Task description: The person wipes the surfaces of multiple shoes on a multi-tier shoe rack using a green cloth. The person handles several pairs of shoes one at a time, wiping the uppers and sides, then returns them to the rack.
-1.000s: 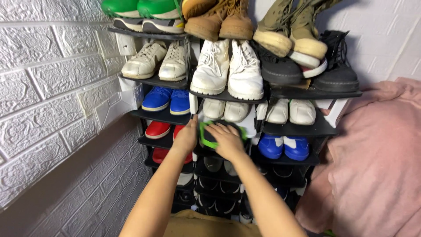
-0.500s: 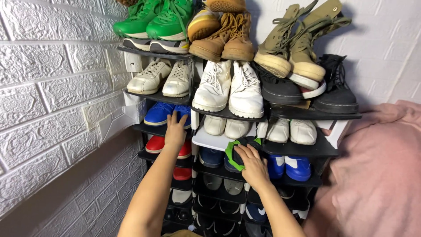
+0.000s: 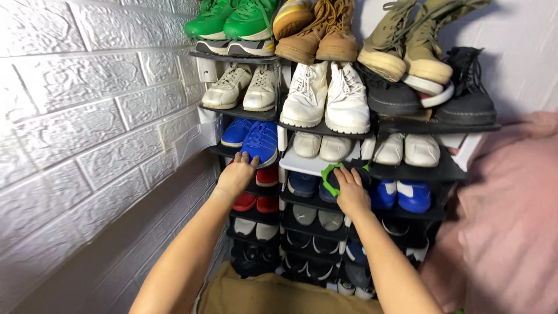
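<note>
I saw a white brick-pattern wall [image 3: 87,116] on the left and pink fabric [image 3: 511,203] on the right. Green sneakers [image 3: 232,20], tan boots [image 3: 319,35] and olive boots [image 3: 407,46] stood on top; white high-tops [image 3: 325,96] and black shoes [image 3: 430,99] sat below.
</note>
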